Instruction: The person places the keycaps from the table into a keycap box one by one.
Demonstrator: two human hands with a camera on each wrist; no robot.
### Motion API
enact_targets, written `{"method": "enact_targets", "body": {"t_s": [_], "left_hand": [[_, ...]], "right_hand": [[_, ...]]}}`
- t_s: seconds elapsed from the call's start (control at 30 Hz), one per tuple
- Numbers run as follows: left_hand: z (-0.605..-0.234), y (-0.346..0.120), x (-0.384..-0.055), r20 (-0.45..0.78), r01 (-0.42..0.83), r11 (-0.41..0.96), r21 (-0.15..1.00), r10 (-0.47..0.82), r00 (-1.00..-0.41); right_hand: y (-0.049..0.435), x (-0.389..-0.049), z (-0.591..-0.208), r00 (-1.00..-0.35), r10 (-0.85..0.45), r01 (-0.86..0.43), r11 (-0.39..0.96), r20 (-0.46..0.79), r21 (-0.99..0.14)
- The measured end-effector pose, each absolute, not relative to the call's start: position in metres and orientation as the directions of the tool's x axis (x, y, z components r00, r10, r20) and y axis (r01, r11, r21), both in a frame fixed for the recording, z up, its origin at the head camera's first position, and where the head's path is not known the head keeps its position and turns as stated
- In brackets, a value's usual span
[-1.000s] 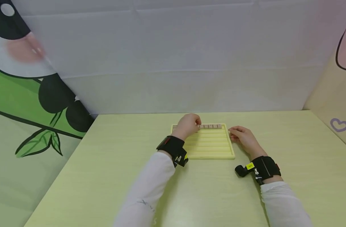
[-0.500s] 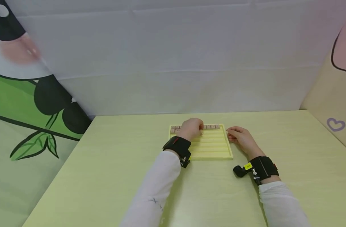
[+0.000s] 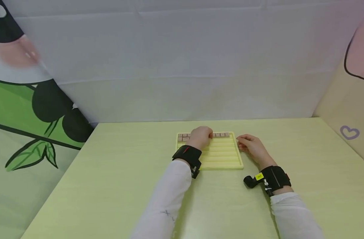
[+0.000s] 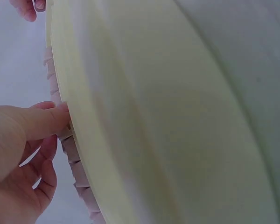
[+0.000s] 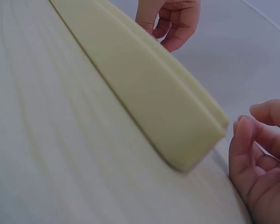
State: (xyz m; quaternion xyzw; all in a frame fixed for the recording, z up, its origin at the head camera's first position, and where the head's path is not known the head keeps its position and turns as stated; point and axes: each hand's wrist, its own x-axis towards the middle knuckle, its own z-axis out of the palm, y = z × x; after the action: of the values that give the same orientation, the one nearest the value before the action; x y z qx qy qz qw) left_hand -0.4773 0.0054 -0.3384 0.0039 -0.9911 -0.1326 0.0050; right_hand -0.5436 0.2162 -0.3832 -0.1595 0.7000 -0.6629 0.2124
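A pale yellow ridged tray (image 3: 222, 154) lies on the table, with small pinkish-brown keycaps (image 3: 220, 135) lined up along its far edge. At the far left corner, a keycap (image 3: 180, 139) sits in a second row. My left hand (image 3: 201, 136) reaches over the far rows. In the left wrist view, that hand's thumb and forefinger (image 4: 56, 121) pinch at a keycap in the line, mostly covered by the fingertips. My right hand (image 3: 253, 147) is at the tray's right side, fingers loosely bent; the right wrist view shows a gap between thumb and forefinger (image 5: 245, 135) with nothing held.
The light yellow-green table (image 3: 119, 186) extends around the tray. Behind it hangs a pale cloth wall (image 3: 182, 66). A patterned panel (image 3: 21, 109) stands at the left, and a cream wall (image 3: 346, 109) at the right.
My left hand has moved a little right along the keycap row, uncovering keycaps at the far left corner. My right hand stays beside the tray. The head view has shifted slightly.
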Motion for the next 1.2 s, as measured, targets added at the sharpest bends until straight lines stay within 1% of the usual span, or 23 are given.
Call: {"method": "enact_targets", "body": {"t_s": [0.2,0.43,0.67,0.97,1.2], "left_hand": [[-0.3433,0.0055,-0.4796,0.004,-0.025,0.964,0.265,-0.027,-1.000],[-0.3457,0.0067,-0.4807,-0.022,-0.034,0.960,0.276,-0.029,-0.999],[-0.3466,0.0068,-0.4824,-0.006,-0.019,0.964,0.265,-0.018,-1.000],[-0.3479,0.0073,-0.4821,-0.020,-0.032,0.963,0.267,-0.027,-0.999],[-0.3459,0.0008,-0.4815,-0.027,-0.017,0.951,0.308,-0.009,-1.000]], "right_hand": [[0.2165,-0.5440,-0.3874,-0.867,-0.494,0.033,0.076,-0.067,-0.997],[0.2154,-0.5441,-0.3880,-0.865,-0.497,0.045,0.064,-0.071,-0.997],[0.2162,-0.5456,-0.3865,-0.863,-0.501,0.050,0.047,-0.067,-0.998],[0.2156,-0.5472,-0.3896,-0.867,-0.492,0.048,0.067,-0.075,-0.997],[0.2163,-0.5458,-0.3876,-0.867,-0.492,0.040,0.076,-0.073,-0.996]]}}
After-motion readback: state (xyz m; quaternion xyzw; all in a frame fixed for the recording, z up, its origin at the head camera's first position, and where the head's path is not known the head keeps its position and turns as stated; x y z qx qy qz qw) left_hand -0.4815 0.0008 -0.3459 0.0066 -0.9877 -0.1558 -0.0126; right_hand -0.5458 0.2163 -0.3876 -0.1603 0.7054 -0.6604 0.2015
